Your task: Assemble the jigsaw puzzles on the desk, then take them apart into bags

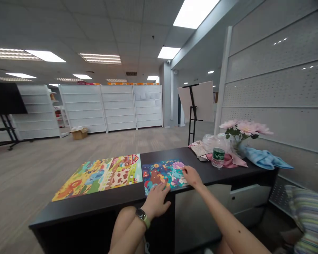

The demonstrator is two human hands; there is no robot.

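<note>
Big office-type room on my feed: white shelving units run across at 12, w/ a cardboard box on the floor at 11 and a black easel carrying a white board at 1. Perforated wall panel fills 2–3 o'clock. Dark desk sits right in front of me. On it at 11 is a large farm-scene puzzle board, lying flat and just beside a smaller colourful puzzle board at 12. Further along the desk, around 1–2 o'clock, are pink flowers in a glass vase, a blue cloth, a pink cloth, and a printed sheet. Upright btwn those is a water bottle w/ green label, clear plastic wrap behind it. Striped cushion is off the desk at 4. L hand, watch on wrist, lies on the small board's lower edge at 6–7, fingers slightly apart and flat, not clamped. R hand is on the board's right side at 1, fingers together, tips down on it; can't tell if they pinch anything.
</note>
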